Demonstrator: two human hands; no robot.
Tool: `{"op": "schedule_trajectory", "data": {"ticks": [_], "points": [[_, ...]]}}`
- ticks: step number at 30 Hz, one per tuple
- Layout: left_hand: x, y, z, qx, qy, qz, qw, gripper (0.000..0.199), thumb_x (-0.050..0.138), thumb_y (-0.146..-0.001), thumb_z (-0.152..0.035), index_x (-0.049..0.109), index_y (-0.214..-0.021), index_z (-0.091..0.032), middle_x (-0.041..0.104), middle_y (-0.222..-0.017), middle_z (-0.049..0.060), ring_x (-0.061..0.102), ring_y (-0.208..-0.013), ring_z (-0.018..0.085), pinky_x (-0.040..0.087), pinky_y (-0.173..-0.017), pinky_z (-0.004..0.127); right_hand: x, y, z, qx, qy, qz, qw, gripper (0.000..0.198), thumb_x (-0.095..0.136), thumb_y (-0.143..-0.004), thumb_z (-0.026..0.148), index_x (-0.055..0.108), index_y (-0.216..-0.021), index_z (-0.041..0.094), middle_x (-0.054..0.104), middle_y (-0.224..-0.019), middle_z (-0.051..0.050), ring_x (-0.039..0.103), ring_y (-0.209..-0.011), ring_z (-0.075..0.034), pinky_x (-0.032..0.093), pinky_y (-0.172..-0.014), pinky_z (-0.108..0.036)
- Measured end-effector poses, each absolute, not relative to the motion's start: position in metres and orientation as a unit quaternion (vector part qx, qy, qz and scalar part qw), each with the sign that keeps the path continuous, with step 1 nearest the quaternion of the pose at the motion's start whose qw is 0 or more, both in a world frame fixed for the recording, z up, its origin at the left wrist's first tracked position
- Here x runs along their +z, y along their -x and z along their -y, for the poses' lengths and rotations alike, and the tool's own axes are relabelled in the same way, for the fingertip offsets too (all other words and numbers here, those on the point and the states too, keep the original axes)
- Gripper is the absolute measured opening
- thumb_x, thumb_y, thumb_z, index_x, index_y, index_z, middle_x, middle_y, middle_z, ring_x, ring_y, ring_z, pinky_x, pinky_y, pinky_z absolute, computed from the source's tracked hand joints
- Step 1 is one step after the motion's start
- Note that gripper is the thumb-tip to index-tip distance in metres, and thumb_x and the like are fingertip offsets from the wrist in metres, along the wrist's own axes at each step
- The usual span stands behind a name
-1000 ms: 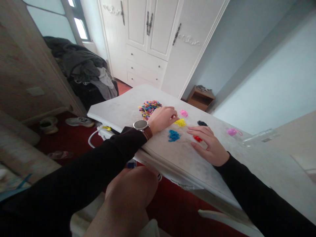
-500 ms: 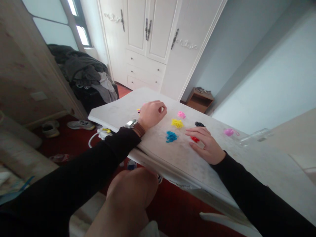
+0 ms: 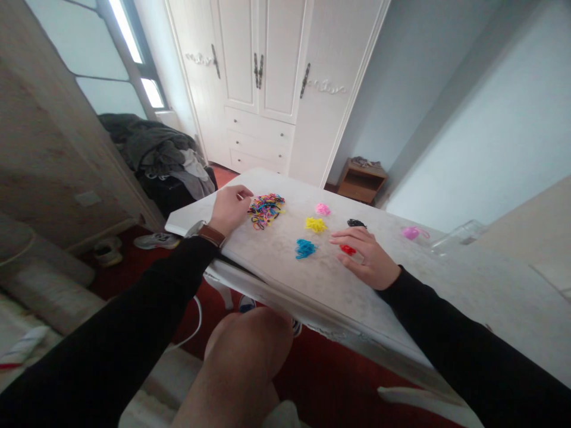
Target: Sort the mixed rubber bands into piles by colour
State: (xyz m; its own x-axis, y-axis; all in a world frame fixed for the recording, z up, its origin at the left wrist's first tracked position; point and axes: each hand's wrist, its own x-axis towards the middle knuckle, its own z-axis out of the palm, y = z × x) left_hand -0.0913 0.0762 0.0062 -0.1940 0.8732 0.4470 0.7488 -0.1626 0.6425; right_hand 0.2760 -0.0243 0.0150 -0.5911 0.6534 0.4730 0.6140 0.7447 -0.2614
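My left hand (image 3: 231, 209), with a watch on its wrist, rests at the left edge of a mixed pile of small coloured rubber bands (image 3: 266, 209). Its fingers are loosely bent, thumb and forefinger slightly apart, and nothing held shows. My right hand (image 3: 369, 255) lies open over the table, thumb and fingers spread around a small heap of red bands (image 3: 348, 249). Sorted heaps lie between the hands: blue bands (image 3: 306, 248), yellow bands (image 3: 316, 224) and pink bands (image 3: 322, 209). Black bands (image 3: 357, 223) sit just beyond my right fingers.
On the right of the white table (image 3: 285, 267) are a pink item with a loop (image 3: 414, 232) and a clear plastic container (image 3: 459, 236). A white wardrobe (image 3: 276, 89) stands behind. Dark clothes (image 3: 156, 148) are heaped at the left, and my knee is below the table's front edge.
My left hand has moved left, uncovering the mixed pile, and its fingers have loosened from a pinch-like curl. My right hand stays around the red bands. The view has shifted slightly.
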Motion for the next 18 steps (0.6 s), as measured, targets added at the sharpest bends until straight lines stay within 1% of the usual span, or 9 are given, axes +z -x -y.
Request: {"op": "schedule_trajectory", "data": {"ticks": [3, 7, 12, 18], "points": [[0.006, 0.0907, -0.0756, 0.409, -0.65, -0.63, 0.119, 0.034, 0.061, -0.073, -0.016, 0.083, -0.099, -0.014, 0.081, -0.091, 0.009, 0.07, -0.08, 0.023, 0.052, -0.075, 0.032, 0.0152, -0.2765, 0.0237, 0.04, 0.355, 0.893, 0.275, 0.023, 0.061, -0.098, 0.029, 0.075, -0.116, 0.024, 0.077, -0.125, -0.01, 0.065, -0.117, -0.032, 0.046, -0.104, -0.057], [0.0034, 0.0931, -0.0756, 0.383, -0.681, -0.615, 0.11, 0.032, 0.066, -0.07, -0.018, 0.083, -0.096, -0.015, 0.081, -0.088, 0.009, 0.071, -0.081, 0.025, 0.052, -0.075, 0.032, 0.0152, -0.2766, 0.0237, 0.049, 0.352, 0.895, 0.269, 0.022, 0.061, -0.097, 0.028, 0.075, -0.114, 0.024, 0.077, -0.124, -0.01, 0.065, -0.115, -0.032, 0.046, -0.104, -0.058], [0.0016, 0.0933, -0.0754, 0.403, -0.675, -0.612, 0.09, 0.03, 0.065, -0.074, -0.021, 0.083, -0.097, -0.014, 0.078, -0.083, 0.008, 0.071, -0.081, 0.024, 0.053, -0.078, 0.033, 0.0154, -0.2763, 0.0242, 0.048, 0.349, 0.897, 0.269, 0.022, 0.06, -0.097, 0.027, 0.075, -0.113, 0.024, 0.077, -0.122, -0.011, 0.065, -0.115, -0.031, 0.046, -0.104, -0.057], [0.0016, 0.0918, -0.0763, 0.43, -0.662, -0.606, 0.102, 0.025, 0.063, -0.079, -0.022, 0.082, -0.095, -0.015, 0.08, -0.092, 0.01, 0.07, -0.081, 0.022, 0.054, -0.081, 0.033, 0.0143, -0.2765, 0.0235, 0.051, 0.346, 0.897, 0.271, 0.02, 0.062, -0.096, 0.027, 0.076, -0.11, 0.024, 0.077, -0.122, -0.01, 0.066, -0.114, -0.031, 0.047, -0.104, -0.058]]}}
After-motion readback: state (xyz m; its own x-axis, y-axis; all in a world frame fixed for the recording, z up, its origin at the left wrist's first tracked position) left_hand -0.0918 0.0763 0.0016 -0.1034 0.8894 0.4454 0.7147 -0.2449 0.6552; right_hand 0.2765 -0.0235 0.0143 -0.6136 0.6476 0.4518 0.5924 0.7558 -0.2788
